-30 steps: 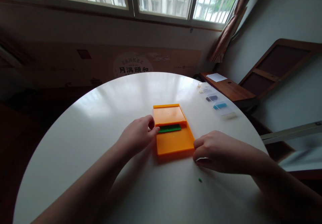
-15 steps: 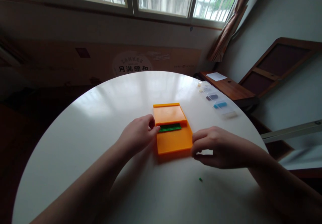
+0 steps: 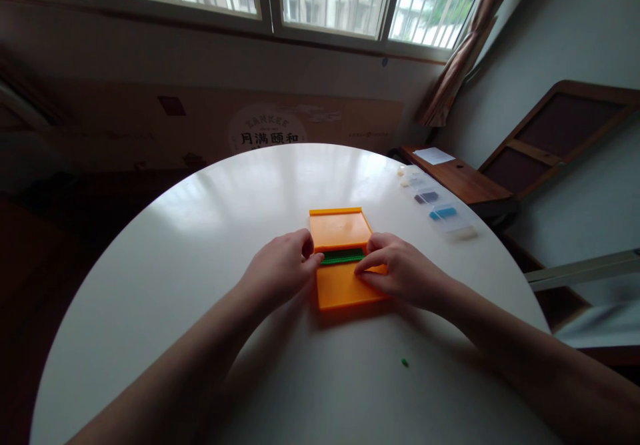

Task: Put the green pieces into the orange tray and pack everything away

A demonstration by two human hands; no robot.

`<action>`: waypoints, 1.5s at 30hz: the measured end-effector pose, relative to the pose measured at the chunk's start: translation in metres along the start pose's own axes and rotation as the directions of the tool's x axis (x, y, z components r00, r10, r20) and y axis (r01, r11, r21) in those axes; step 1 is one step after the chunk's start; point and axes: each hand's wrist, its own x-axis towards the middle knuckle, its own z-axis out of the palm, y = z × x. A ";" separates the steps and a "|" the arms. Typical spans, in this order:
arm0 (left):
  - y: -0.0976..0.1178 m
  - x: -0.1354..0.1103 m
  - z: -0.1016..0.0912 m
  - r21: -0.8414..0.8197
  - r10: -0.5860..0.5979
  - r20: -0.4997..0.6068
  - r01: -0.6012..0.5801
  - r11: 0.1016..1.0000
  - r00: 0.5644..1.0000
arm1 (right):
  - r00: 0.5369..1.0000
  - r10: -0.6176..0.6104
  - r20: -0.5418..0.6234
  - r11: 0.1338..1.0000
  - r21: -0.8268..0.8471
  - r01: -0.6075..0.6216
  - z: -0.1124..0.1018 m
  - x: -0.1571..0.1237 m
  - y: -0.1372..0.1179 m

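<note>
An orange plastic tray (image 3: 345, 291) lies on the white table, its upper panel paler and raised at the far edge. Across its middle runs a green strip of tiny bumpy pieces (image 3: 343, 256). My left hand (image 3: 287, 261) grips the tray's left edge, the thumb at the strip's left end. Over the tray's right side, my right hand (image 3: 395, 265) has its fingertips bent together near the strip's right end; whatever they hold is hidden. A single small green piece (image 3: 405, 362) lies on the table in front of the tray.
Clear plastic bags with blue pieces (image 3: 443, 213) and dark pieces (image 3: 427, 197) lie along the right of the round white table (image 3: 150, 311). Beyond its right edge stands a brown wooden desk (image 3: 465, 185) with a white paper (image 3: 434, 156).
My right hand has moved left and inward from the tray's right edge to the green strip's right end. My left hand stays at the tray's left edge. The view has shifted slightly.
</note>
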 end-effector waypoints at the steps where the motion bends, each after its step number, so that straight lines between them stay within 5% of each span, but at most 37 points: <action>1: 0.000 0.000 0.000 -0.001 -0.002 0.000 0.002 1.000 1.000 | 1.000 -0.004 0.001 1.000 -0.006 0.004 -0.001 -0.001 0.000; 8: -0.001 -0.001 -0.001 -0.002 0.007 -0.002 -0.007 1.000 1.000 | 0.996 -0.036 -0.081 0.999 -0.043 0.033 -0.008 -0.007 0.000; 20: 0.000 -0.002 -0.001 -0.013 0.025 -0.011 -0.025 1.000 1.000 | 0.996 -0.088 -0.003 0.991 -0.098 0.088 -0.002 -0.005 -0.004; 38: -0.002 -0.001 0.002 -0.022 0.028 -0.020 -0.029 0.999 0.999 | 1.000 0.001 0.019 0.999 -0.054 0.000 -0.004 -0.007 0.000; 45: -0.001 -0.002 0.002 -0.022 0.010 -0.017 -0.011 1.000 1.000 | 0.997 0.071 -0.031 0.930 0.364 -0.055 -0.011 -0.010 -0.001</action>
